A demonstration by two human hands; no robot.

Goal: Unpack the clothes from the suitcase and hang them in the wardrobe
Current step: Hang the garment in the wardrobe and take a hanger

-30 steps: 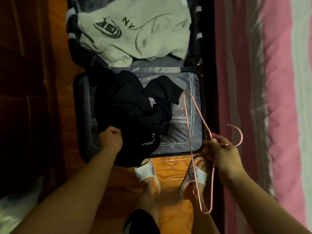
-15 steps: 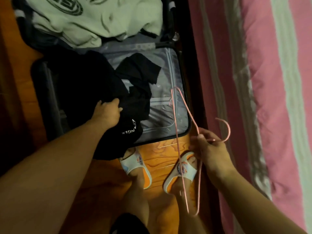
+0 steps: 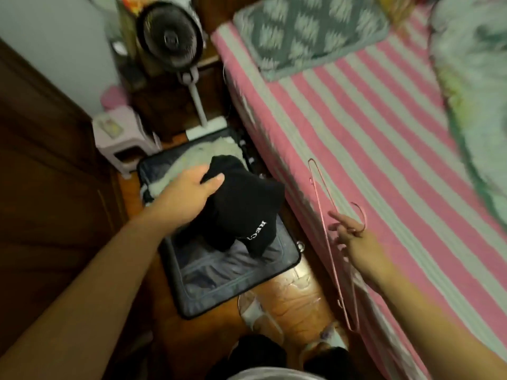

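Observation:
An open dark suitcase (image 3: pixel 192 305) lies on the wooden floor between the bed and a dark wooden wardrobe (image 3: pixel 49 187). My left hand (image 3: pixel 192 185) grips a black garment (image 3: pixel 241 209) with white lettering and holds it lifted above the suitcase. A pale cream garment (image 3: pixel 189 157) lies in the suitcase's far half. My right hand (image 3: pixel 354 234) holds a thin pink hanger (image 3: pixel 326 231) near its hook, over the bed's edge, with the forefinger stretched out.
A bed with a pink and white striped sheet (image 3: pixel 370 149) fills the right side, with a patterned pillow (image 3: pixel 310 31). A standing fan (image 3: pixel 170 37) and a small pink stool (image 3: pixel 120 138) stand beyond the suitcase. My slippered feet (image 3: pixel 260 316) are on the floor.
My left hand has lifted the black garment up out of the suitcase. The view has risen and tilted up toward the bed and fan. My right hand has moved with the hanger over the bed's edge.

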